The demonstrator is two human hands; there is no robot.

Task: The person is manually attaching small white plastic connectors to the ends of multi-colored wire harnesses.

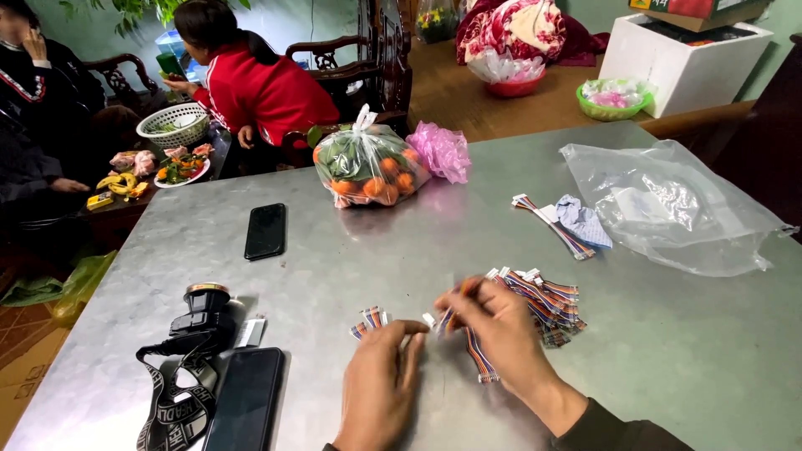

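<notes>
A grey metal table (pixel 668 351) carries ribbon cables (pixel 543 299), two phones (pixel 266 230) (dark-screened), bagged oranges (pixel 368 167).

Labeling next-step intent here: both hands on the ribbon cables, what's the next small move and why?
Probably lay the cable in the right hand onto the cable pile beside it: it is pinched and lifted clear, while the left hand rests by a small loose cable.

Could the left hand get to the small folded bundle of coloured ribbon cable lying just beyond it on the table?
Probably yes: the small bundle lies just beyond the left hand on bare table, with nothing between.
</notes>
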